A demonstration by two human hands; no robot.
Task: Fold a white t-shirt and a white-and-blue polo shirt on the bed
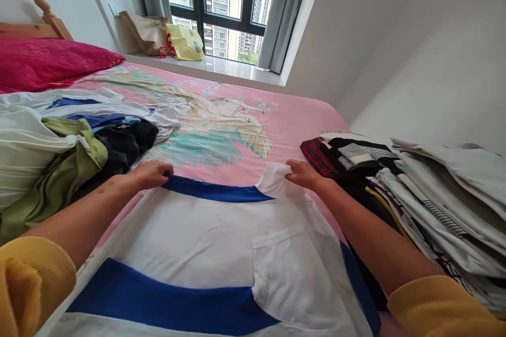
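Observation:
A white shirt [205,231] with blue bands and a chest pocket is spread out in front of me, over the near part of the bed. At its far left corner, my left hand [152,174] pinches the edge by a blue band. My right hand [301,174] is closed on the white far right corner. Between the two hands the far edge runs nearly straight. The shirt's nearest part leaves the bottom of the view.
A heap of loose clothes [79,142] lies on the left of the pink bedsheet [292,110]. Folded clothes are stacked [446,205] at the right. Behind are a red pillow [51,63], a brown paper bag [146,34] and a yellow bag [185,42] by the window.

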